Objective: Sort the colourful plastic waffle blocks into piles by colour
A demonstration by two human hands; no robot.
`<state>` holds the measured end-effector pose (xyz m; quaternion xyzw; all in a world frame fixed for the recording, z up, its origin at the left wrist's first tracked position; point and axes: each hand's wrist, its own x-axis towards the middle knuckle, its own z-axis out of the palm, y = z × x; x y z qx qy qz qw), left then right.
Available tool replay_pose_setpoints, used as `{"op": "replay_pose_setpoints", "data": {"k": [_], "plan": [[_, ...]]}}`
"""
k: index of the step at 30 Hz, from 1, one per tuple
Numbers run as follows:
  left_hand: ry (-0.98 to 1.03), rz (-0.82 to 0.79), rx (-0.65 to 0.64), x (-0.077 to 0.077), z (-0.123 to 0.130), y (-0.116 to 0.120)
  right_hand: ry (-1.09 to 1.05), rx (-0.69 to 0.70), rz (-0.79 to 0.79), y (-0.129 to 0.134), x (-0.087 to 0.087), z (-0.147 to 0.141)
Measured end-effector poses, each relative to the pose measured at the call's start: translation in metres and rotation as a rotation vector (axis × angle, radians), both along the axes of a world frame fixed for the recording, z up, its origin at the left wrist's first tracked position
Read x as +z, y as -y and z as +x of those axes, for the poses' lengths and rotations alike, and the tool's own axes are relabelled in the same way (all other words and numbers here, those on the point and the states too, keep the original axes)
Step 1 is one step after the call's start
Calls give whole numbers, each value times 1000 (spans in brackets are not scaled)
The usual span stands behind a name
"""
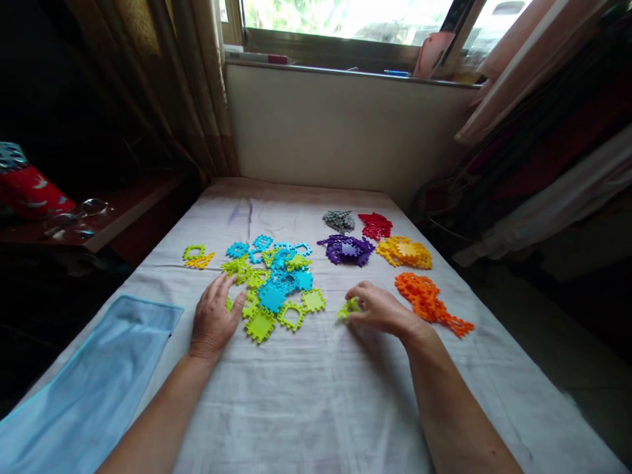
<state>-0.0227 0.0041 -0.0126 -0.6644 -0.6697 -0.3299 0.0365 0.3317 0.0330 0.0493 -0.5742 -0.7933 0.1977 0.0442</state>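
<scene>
A mixed pile of lime green [260, 325] and blue interlocking tiles [272, 297] lies on the cloth-covered surface in front of me. My left hand [217, 315] rests at the pile's left edge, fingers spread and touching green tiles there. To the right of the pile, my right hand [374, 308] pinches a small lime green interlocking tile [349, 308] between thumb and fingers, at or just above the cloth. Part of that tile is hidden by the fingers. An orange heap of tiles [424, 299] lies just right of my right hand.
Beyond my right hand sit heaps of purple [348, 250], yellow [405, 252], grey [338, 220] and red tiles [376, 226]. A few green and yellow tiles [199, 261] lie far left. A blue cloth bag [99, 375] covers the left side. Glasses [93, 207] rest on a side table.
</scene>
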Motion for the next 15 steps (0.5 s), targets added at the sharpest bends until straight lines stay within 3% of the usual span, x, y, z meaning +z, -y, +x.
{"op": "replay_pose_setpoints", "data": {"k": [6,10,15], "plan": [[194,58,-20,3,-10,-3,151,-299,111,-28,-10,18],[319,11,59,8,-13,1,164,-304,132,-30,-15,17],[404,-25,75,11,-13,3,158,-265,142,-22,-3,7]]}}
